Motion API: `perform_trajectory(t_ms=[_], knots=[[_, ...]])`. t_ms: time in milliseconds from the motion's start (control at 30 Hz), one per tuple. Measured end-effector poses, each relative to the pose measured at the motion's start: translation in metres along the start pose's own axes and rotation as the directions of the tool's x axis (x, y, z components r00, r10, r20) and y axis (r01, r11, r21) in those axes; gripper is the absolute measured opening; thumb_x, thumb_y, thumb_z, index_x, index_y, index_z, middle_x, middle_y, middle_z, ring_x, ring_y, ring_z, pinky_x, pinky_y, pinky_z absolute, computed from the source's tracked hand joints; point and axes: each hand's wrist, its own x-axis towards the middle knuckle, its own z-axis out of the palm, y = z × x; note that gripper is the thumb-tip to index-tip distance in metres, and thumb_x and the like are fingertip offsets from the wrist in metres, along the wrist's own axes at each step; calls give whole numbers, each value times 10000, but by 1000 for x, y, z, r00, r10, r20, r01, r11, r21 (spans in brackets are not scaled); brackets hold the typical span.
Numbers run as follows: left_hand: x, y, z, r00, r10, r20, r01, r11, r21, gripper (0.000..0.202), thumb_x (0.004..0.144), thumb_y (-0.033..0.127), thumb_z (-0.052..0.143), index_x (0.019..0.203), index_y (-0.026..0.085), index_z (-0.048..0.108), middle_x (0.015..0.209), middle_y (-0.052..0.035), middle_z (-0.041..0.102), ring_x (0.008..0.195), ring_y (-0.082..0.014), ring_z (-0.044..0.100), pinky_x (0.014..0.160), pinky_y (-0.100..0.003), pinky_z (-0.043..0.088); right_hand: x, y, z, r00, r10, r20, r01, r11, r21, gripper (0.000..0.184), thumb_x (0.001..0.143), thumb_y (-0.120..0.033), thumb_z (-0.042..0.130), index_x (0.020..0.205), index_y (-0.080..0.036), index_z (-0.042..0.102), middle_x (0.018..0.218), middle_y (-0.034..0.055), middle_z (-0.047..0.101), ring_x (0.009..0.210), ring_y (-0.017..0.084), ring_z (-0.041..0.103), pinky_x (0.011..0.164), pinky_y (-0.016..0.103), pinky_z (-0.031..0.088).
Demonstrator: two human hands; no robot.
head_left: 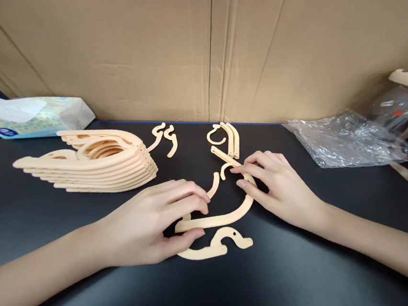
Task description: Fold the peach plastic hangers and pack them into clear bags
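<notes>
A curved cream plastic hanger arm point(219, 218) lies on the black table point(285, 286). My left hand point(153, 225) pinches its near end between thumb and fingers. My right hand point(276, 186) grips its far end, fingers pressed on the strip. A short hook piece point(214, 185) lies between my hands. A wavy cream piece point(216, 245) with a small hole rests just in front of the arm.
A stack of several assembled cream hangers point(95, 162) sits at the left. Two loose hooks point(165, 138) and a bundle of hanger parts point(227, 138) lie near the cardboard wall point(214, 48). A tissue pack point(30, 114) is far left, a clear plastic bag point(346, 138) at right.
</notes>
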Motion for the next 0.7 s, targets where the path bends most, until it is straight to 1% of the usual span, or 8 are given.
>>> perform_trajectory(t_ms=[100, 167, 333, 433, 700], knots=[[1, 2, -1, 999, 24, 22, -23, 998, -52, 146, 950, 142, 558, 1076, 212, 583, 1139, -41, 642, 971, -152, 620, 836, -253, 475, 0, 0, 0, 1000, -17, -5, 17, 1000, 2, 266, 1010, -286, 521, 1165, -167, 701, 1002, 63, 606, 940, 210, 555, 910, 406, 384], [1, 3, -2, 999, 24, 31, -22, 998, -59, 172, 949, 126, 547, 1094, 213, 578, 1146, -36, 637, 986, -149, 610, 844, -254, 468, 0, 1, 0, 1000, -24, -6, 24, 1000, 5, 262, 1010, -284, 519, 1160, -169, 700, 1005, 62, 604, 940, 207, 560, 915, 407, 383], [1, 4, -1, 998, -61, 8, 60, 996, 69, 208, 938, 223, 597, 1140, 218, 548, 1171, -36, 636, 976, -186, 582, 827, -326, 437, 0, 2, 0, 999, -33, -4, 33, 999, 5, 261, 1010, -284, 516, 1154, -169, 701, 1007, 65, 601, 949, 209, 565, 923, 409, 386], [2, 4, -1, 996, -87, 16, 86, 992, 94, 226, 930, 248, 604, 1144, 223, 537, 1150, -26, 643, 973, -193, 578, 824, -342, 425, -1, 2, 1, 999, -37, -6, 37, 999, 1, 256, 1006, -277, 521, 1151, -169, 703, 1009, 67, 600, 958, 211, 565, 924, 408, 389], [3, 3, -1, 999, -41, 27, 39, 997, 71, 183, 957, 215, 564, 1140, 221, 542, 1144, -29, 651, 995, -190, 572, 840, -334, 413, 0, 1, 0, 999, -50, -11, 50, 999, -15, 263, 1013, -277, 508, 1149, -161, 701, 1000, 68, 610, 944, 209, 575, 928, 412, 397]])
